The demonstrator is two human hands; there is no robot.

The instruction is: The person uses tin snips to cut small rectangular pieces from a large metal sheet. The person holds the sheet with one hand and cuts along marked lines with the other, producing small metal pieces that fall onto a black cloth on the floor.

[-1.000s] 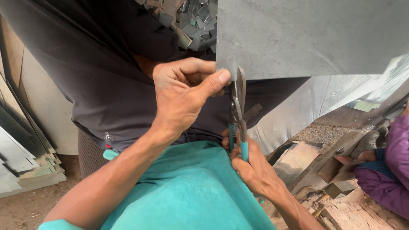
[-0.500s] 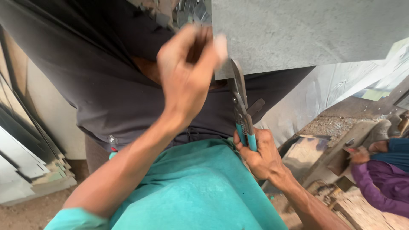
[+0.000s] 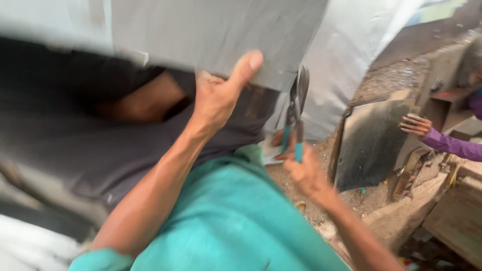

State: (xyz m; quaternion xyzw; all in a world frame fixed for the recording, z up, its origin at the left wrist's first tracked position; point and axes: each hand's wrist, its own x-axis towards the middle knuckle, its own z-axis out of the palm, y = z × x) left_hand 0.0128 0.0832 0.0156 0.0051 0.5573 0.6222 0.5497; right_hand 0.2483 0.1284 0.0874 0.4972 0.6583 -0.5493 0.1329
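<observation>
Fingers of the left hand clamp the lower edge of one grey metal sheet, thumb stretched up flat on its face, the other fingers hidden behind the sheet. Fingers of the right hand are wrapped tight round the teal handles of one pair of tin snips; handles nearly together, blades pointing up, tips at the sheet's lower edge just right of the left thumb. Whether the blades bite the metal: cannot tell, frame is blurred.

Counts, largest first. One grey sheet, filling the top of the view, held up in front of the person. One dark shirt below and behind it, across the left half. One teal cloth over the lap, under both forearms. One white tarp behind the snips, on the right. One dark metal panel leaning upright further right. One wooden block on the ground below the panel. One other person's hand in a purple sleeve touching the panel's right edge, well apart from the snips.
</observation>
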